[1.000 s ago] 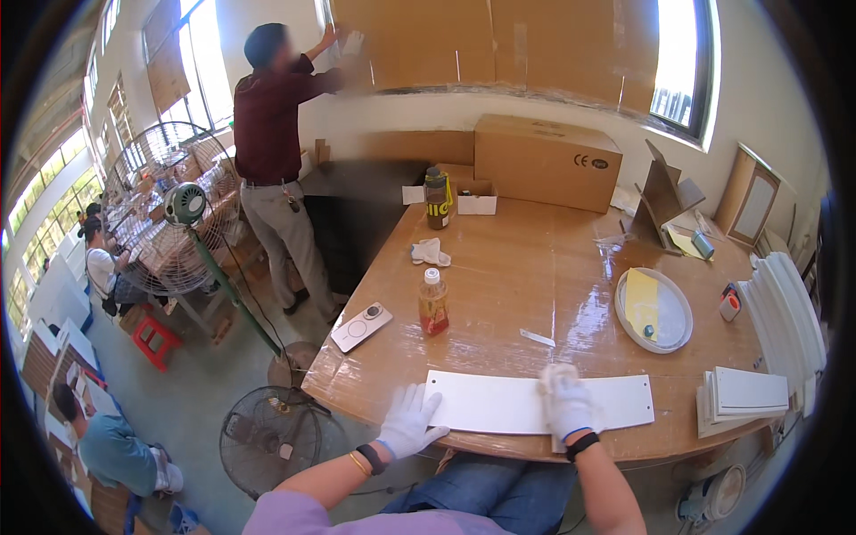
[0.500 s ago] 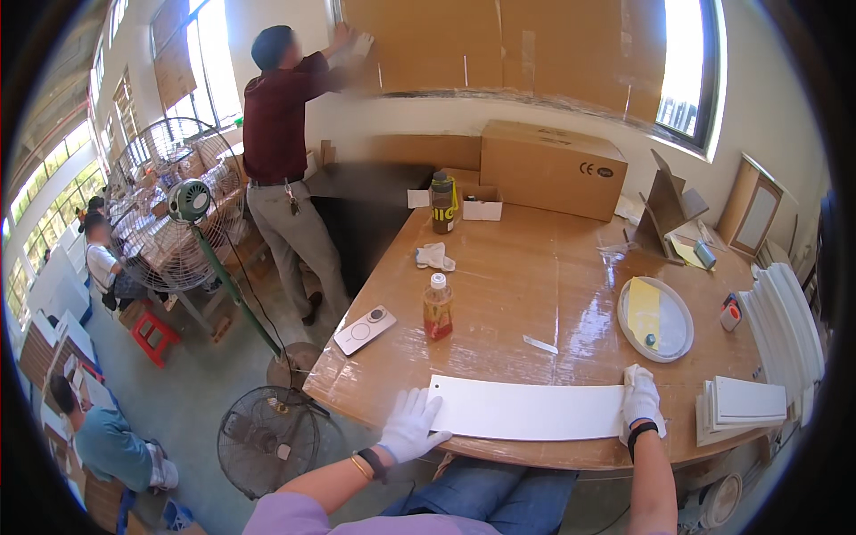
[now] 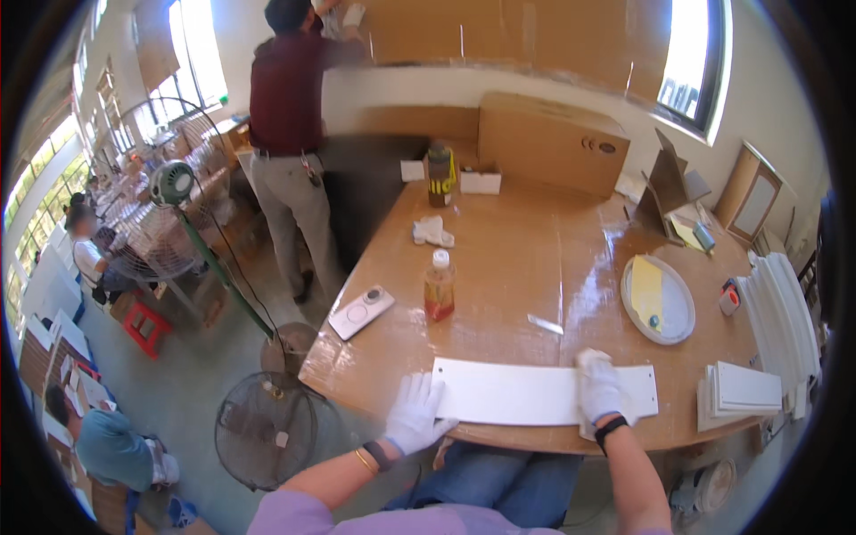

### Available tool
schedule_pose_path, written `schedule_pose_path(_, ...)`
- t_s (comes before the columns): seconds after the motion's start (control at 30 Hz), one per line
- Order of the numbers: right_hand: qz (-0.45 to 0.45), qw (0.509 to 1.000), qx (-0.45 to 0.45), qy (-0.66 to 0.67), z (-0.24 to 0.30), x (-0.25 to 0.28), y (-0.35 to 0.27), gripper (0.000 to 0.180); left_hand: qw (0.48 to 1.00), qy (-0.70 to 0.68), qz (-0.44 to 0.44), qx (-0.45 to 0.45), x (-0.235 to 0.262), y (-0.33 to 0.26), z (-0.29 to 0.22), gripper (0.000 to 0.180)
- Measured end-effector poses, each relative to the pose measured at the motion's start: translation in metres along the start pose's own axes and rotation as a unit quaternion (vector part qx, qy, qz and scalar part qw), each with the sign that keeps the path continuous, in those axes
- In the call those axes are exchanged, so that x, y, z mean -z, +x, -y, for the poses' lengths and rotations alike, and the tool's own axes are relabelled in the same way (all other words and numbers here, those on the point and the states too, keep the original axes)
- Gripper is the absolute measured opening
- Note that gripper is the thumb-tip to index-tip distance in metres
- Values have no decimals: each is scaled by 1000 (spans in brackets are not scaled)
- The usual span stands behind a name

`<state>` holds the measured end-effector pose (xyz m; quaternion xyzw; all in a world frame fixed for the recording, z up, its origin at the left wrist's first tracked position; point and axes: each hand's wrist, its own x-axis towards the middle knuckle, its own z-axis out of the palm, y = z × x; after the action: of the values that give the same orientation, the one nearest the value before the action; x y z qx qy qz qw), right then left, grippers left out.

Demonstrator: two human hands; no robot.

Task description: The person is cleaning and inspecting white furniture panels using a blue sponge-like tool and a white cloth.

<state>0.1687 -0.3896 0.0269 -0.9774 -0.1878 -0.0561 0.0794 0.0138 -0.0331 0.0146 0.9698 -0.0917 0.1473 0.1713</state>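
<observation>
A long white panel (image 3: 508, 392) with small holes near its ends lies flat along the near edge of the table. My left hand (image 3: 416, 415), in a white glove, rests against the panel's left end with the fingers stretched and the thumb apart. On the panel's right part my right hand (image 3: 601, 392), gloved too, presses down a white cloth (image 3: 589, 358); its fingers are closed, and the cloth's edges peek out around them. Beyond the panel stand a bottle of reddish drink (image 3: 439, 290) and a white handheld device with a round dial (image 3: 361, 313), lying flat.
Right of the panel sit stacked white boards (image 3: 744, 392) and a round white dish (image 3: 682, 330) with yellow paper. A dark drink bottle (image 3: 440, 178) and a large carton (image 3: 553, 143) stand at the back. Left of the table are a green-poled fan (image 3: 214, 245) and a co-worker (image 3: 287, 98) facing the wall.
My right hand has slid left with the cloth, from the panel's right end inward, uncovering that end. My left hand stays at the left end. The co-worker has shifted slightly.
</observation>
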Motion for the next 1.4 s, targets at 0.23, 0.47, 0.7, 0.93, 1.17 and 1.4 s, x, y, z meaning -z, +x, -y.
schedule_pose_path(0.23, -94, 980, 173, 21, 152, -35, 37, 50, 995, -71, -59, 45, 12, 11, 0, 61)
schedule_pose_path(0.47, -41, 969, 235, 60, 247, -66, 58, 35, 994, -77, -62, 52, -3, 10, 2, 61)
schedule_pose_path(0.7, -31, 941, 302, 153, 223, -69, 53, 32, 997, -29, -70, 11, -5, 0, 1, 60)
schedule_pose_path(0.93, -55, 984, -73, 153, 16, -11, 2, 37, 997, -25, -72, -15, -2, 5, -1, 53)
schedule_pose_path(1.17, -24, 951, -285, 118, -45, 34, -21, 49, 997, -22, -77, -2, -5, 5, -5, 55)
schedule_pose_path(1.4, -194, 961, 194, 38, 166, -54, -19, 33, 998, -29, -51, 21, -4, 9, -11, 51)
